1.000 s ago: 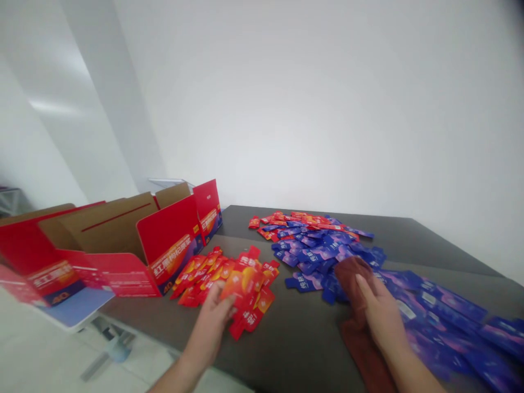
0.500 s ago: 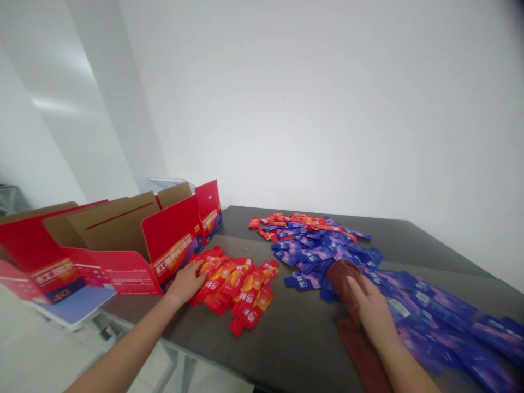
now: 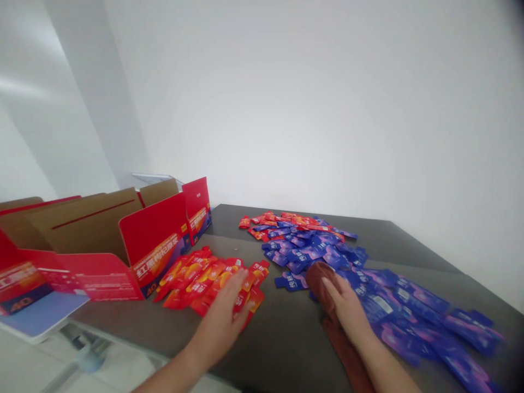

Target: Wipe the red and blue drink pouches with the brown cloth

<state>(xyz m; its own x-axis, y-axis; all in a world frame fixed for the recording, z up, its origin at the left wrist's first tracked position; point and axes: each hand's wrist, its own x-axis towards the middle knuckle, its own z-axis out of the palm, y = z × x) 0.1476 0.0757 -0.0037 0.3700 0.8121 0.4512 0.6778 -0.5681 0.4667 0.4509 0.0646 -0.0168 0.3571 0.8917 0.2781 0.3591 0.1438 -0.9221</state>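
My left hand (image 3: 223, 319) lies flat with fingers stretched over the near end of a spread of red sachets (image 3: 195, 277) on the dark table (image 3: 286, 338). Resting on a dark red cloth (image 3: 323, 289), my right hand (image 3: 347, 308) has its fingers extended. The cloth sits at the near edge of a large pile of blue sachets (image 3: 327, 254) that runs off to the right. More red sachets (image 3: 282, 219) are mixed in at the far end of that pile.
An open red cardboard box (image 3: 158, 243) with brown inner flaps stands left of the red sachets. A second open red box (image 3: 24, 275) sits further left on a blue-white surface (image 3: 36, 319). White walls rise behind the table.
My left hand set down the red sachets it held, reached left to the box side of the spread, then came back to its near right end. My right hand stayed on the cloth.
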